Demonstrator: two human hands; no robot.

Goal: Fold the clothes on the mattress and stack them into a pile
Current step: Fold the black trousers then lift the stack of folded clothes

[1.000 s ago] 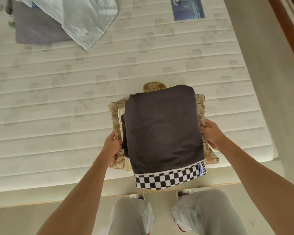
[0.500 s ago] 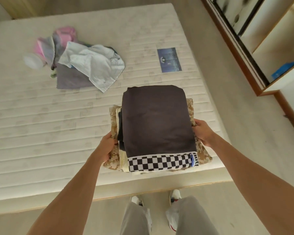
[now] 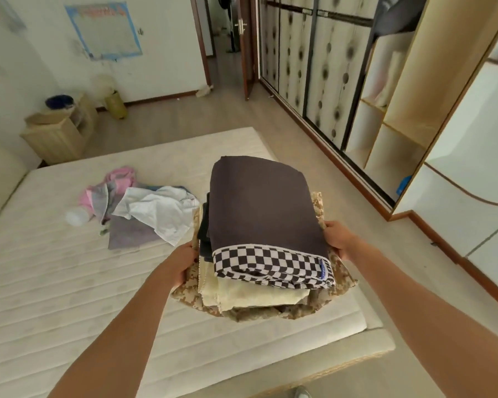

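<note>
Left hand (image 3: 181, 261) and right hand (image 3: 339, 238) are gripping opposite sides of the folded pile (image 3: 265, 239), fingers curled under its camouflage bottom layer; pile is being held above the mattress (image 3: 55, 297) near corner. Dark garment with checkered band is lying on top. Unfolded clothes (image 3: 144, 208) are lying heaped mid-mattress, well apart.

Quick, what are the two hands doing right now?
Left hand: grips the left side of the stack of folded clothes.
Right hand: grips the stack's right side.
</note>
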